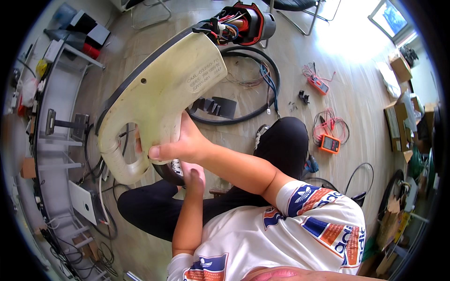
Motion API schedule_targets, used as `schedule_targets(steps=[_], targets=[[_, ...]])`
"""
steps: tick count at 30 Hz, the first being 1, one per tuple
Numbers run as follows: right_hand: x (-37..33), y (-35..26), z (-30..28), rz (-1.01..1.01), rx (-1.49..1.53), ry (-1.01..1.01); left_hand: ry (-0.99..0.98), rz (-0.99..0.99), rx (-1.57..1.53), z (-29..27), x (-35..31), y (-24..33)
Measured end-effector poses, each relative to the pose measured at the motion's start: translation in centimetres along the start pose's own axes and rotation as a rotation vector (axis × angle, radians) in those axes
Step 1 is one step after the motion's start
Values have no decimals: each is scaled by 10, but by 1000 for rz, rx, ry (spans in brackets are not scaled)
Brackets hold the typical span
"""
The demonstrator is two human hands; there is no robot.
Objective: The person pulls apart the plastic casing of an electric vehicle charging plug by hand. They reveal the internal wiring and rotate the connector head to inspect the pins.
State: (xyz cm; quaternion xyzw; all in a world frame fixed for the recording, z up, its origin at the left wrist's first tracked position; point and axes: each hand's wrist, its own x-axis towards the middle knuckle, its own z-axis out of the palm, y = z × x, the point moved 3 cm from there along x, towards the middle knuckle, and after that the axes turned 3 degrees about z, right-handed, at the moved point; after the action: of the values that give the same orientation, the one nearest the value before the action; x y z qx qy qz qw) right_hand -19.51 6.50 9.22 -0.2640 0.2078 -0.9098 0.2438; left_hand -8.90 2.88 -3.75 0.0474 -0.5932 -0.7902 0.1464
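A large cream EV charging connector (164, 79) is held up in front of me, tilted toward the upper right. Its dark plug head (262, 25) sits at the top, with bundled coloured wires (227, 28) exposed behind it. My right hand (180, 143) is wrapped round the cream handle, thumb lying across its near side and most fingers hidden behind. Below it, my left hand (193, 177) is closed at the black lower end (168, 174) of the handle; its fingers are partly hidden.
A black cable coil (277, 70) and black plastic piece (222, 107) lie on the floor ahead. To the right are a red multimeter (318, 85), an orange multimeter (330, 144), a black clip (303, 97) and cardboard boxes (397, 124). A white desk frame (61, 103) stands left.
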Motion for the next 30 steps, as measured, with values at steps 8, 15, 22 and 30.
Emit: schedule_targets(steps=[8,15,22,30], targets=[[10,-31,-12,-77,21,110,-25,600,154,-1,92,57],[51,-34,-17,-114,288,165,-107,492,-496,-10,190,106],[67,-49,-21,381,-238,81,-437,453,-888,-59,287,152],[25,-193,-42,-584,-2031,470,-441,371,-882,-112,344,125]])
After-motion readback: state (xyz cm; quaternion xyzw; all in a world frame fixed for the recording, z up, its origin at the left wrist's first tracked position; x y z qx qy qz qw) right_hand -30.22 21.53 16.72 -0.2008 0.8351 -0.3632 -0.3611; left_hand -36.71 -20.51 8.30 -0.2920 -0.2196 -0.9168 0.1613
